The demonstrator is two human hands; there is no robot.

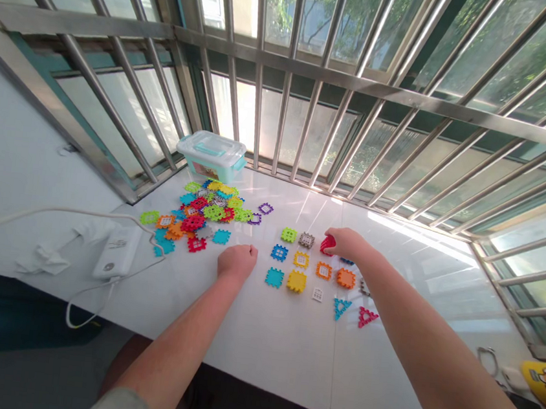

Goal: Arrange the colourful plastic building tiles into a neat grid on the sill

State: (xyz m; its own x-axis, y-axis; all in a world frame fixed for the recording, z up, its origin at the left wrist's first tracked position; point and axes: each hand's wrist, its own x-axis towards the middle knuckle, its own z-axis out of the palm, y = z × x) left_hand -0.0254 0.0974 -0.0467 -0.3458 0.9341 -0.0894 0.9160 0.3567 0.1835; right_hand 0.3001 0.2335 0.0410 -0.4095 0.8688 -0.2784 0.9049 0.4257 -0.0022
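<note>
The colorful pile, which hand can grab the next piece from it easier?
Probably the left hand: though curled closed, it's closer to the pile. The right hand is farther off, fingers on a red piece.

Sleeve, left: pale grey-green fabric, plain on the visible portion; located at 7 o'clock, at the lower frame edge. Its rounded edge encircles the left forearm, which is bare from there to the left hand. Right forearm: bare and tapered, widening from the right hand towards 4 o'clock. Leg: partly visible between 7 and 8 o'clock; shadow obscures detail.
</note>
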